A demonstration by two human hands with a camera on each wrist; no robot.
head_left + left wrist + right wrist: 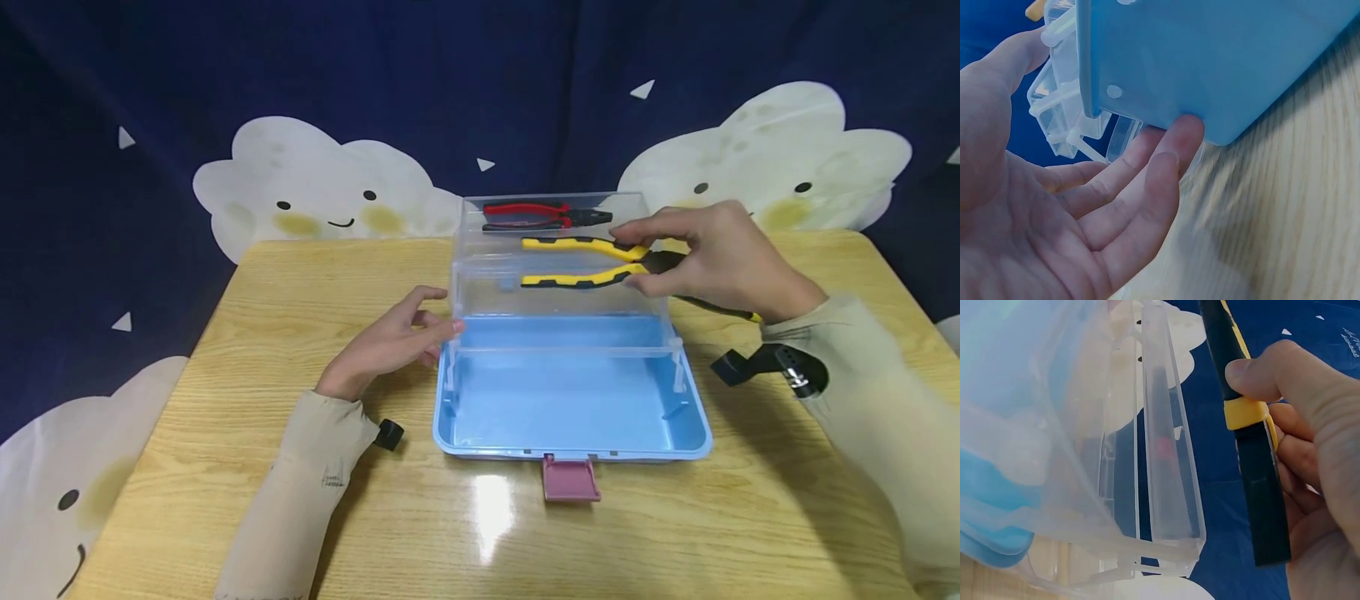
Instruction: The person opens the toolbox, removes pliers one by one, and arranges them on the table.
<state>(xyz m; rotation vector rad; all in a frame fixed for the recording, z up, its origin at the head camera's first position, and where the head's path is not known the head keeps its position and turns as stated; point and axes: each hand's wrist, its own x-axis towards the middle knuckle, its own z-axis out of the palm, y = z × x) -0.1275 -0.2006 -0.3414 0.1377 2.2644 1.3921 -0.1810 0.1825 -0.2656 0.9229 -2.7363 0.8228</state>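
Pliers with yellow and black handles (pixel 577 243) are pinched by my right hand (pixel 712 254) near their pivot, handles pointing left. They hang over the clear trays (pixel 555 300) of a light blue toolbox (pixel 573 457). In the right wrist view, the thumb presses the side of these pliers (pixel 1263 494), above the yellow band. Red and black pliers (pixel 588 217) lie in the rearmost tray. My left hand (pixel 386 342) is beside the toolbox's left side, its fingers loosely extended. In the left wrist view, the fingertips (pixel 1185 128) touch the blue outer wall (pixel 1210 69).
The toolbox lid is up with its tiers spread, and the purple latch (pixel 570 481) hangs at the front. Behind my right hand, a thin dark piece with a yellow tip (pixel 738 313) shows. A wooden table (pixel 375 533) carries everything, with a dark blue cloud-patterned cloth (pixel 480 75) behind.
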